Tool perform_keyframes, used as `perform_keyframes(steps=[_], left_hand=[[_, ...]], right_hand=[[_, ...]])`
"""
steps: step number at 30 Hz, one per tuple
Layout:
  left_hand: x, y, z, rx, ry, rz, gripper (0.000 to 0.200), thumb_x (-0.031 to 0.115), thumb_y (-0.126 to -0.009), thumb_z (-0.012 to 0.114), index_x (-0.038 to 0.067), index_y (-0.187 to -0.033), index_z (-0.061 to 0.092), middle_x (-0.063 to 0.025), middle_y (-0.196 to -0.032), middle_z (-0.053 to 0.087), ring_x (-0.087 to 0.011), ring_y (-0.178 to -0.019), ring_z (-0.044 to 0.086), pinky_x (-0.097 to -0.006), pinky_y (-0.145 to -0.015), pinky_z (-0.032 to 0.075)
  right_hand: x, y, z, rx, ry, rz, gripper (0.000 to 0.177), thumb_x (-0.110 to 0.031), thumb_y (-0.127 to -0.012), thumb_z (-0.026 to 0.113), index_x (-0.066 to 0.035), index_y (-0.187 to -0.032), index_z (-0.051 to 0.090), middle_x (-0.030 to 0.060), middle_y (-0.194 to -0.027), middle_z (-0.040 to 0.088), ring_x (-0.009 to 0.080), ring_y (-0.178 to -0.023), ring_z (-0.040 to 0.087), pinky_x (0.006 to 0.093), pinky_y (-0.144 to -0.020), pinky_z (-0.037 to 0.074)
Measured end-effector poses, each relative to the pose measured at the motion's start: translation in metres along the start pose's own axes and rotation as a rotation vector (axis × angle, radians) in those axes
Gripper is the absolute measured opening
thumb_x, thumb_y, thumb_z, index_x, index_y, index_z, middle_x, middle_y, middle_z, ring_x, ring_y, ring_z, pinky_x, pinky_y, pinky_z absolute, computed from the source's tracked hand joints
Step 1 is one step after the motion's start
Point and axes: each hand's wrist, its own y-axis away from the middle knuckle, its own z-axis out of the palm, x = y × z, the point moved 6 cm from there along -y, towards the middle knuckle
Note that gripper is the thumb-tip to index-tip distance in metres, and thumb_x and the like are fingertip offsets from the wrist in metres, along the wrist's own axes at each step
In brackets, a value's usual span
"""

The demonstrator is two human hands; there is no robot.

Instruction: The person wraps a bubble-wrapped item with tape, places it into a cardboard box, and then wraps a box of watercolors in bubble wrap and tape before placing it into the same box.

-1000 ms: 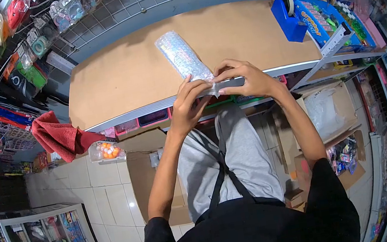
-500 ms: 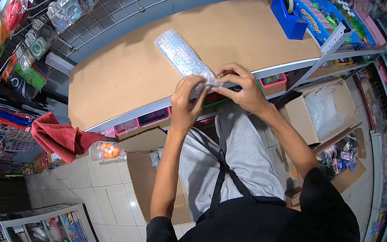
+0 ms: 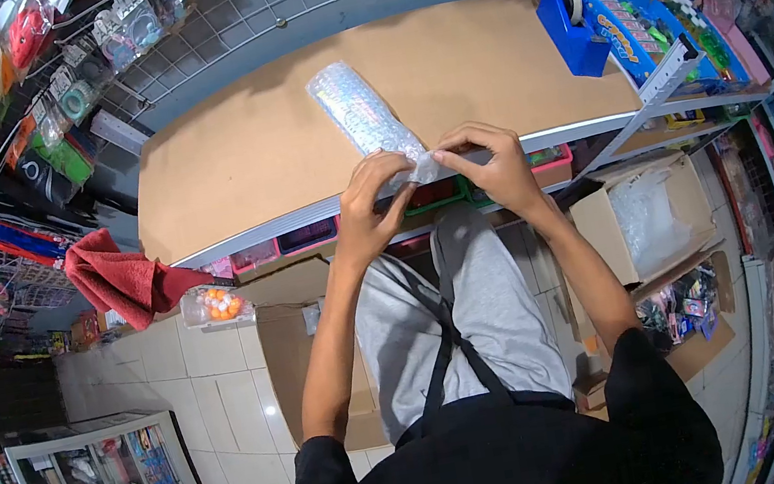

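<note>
A long clear plastic bag (image 3: 356,110) full of small pale, shiny pieces lies slanted on the brown tabletop (image 3: 232,155), its near end at the front edge. My left hand (image 3: 372,199) pinches that near end between thumb and fingers. On the other side of it, my right hand (image 3: 488,165) grips the bag's corner between thumb and forefinger. The contents are too small and glossy to make out singly.
At the table's right stand a blue tape dispenser (image 3: 574,35) and a blue display box (image 3: 653,33). A red cloth (image 3: 120,279) hangs at the left corner, by a clear container of orange and white balls (image 3: 218,305). Cardboard boxes (image 3: 598,234) stand below.
My right hand has shifted slightly right, away from the left, drawing the bag's end out between them. The left hand has hardly moved.
</note>
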Motion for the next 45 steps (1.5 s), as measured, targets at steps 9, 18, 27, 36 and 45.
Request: perform_keyframes(steps=[9,18,27,36,45], left_hand=[[-0.004,0.004,0.001,0.011,0.030,-0.008,0.032,-0.004,-0.079,0.077,0.002,-0.109,0.068,-0.0118,-0.109,0.072,-0.0313,-0.109,0.067,-0.0464,-0.107,0.046],[-0.005,0.004,0.002,-0.018,0.084,-0.029,0.033,-0.003,-0.077,0.078,0.003,-0.108,0.069,-0.0111,-0.107,0.072,-0.0301,-0.111,0.066,-0.0464,-0.108,0.044],[-0.003,0.004,0.003,0.069,-0.012,-0.047,0.027,-0.004,-0.082,0.077,0.000,-0.108,0.069,-0.0142,-0.107,0.072,-0.0283,-0.104,0.069,-0.0399,-0.095,0.052],[0.000,0.000,0.001,0.155,-0.118,-0.097,0.022,0.001,-0.085,0.078,0.000,-0.106,0.071,-0.0145,-0.104,0.071,-0.0305,-0.100,0.070,-0.0403,-0.085,0.056],[0.003,0.000,-0.005,0.226,-0.224,0.019,0.028,0.005,-0.083,0.082,0.000,-0.108,0.069,-0.0150,-0.107,0.072,-0.0302,-0.099,0.071,-0.0458,-0.099,0.054]], right_hand=[[-0.009,0.017,0.012,0.059,0.118,-0.306,0.013,-0.005,-0.085,0.076,0.001,-0.096,0.072,0.0126,-0.100,0.070,0.0276,-0.093,0.070,0.0353,-0.085,0.054],[-0.005,-0.010,0.005,-0.180,0.062,-0.146,0.019,-0.003,-0.082,0.079,-0.001,-0.101,0.075,0.0095,-0.100,0.068,0.0215,-0.091,0.068,0.0317,-0.078,0.053],[-0.005,0.019,0.013,-0.047,0.287,-0.355,0.019,-0.012,-0.083,0.078,-0.007,-0.102,0.073,0.0079,-0.107,0.070,0.0248,-0.101,0.067,0.0368,-0.092,0.047],[-0.001,-0.007,0.015,-0.190,0.132,-0.317,0.021,-0.012,-0.086,0.077,-0.002,-0.103,0.069,0.0129,-0.112,0.071,0.0306,-0.106,0.068,0.0420,-0.095,0.050],[-0.004,0.001,0.018,0.043,0.234,-0.237,0.019,-0.018,-0.090,0.074,-0.005,-0.103,0.071,0.0091,-0.099,0.074,0.0268,-0.090,0.070,0.0365,-0.081,0.049]])
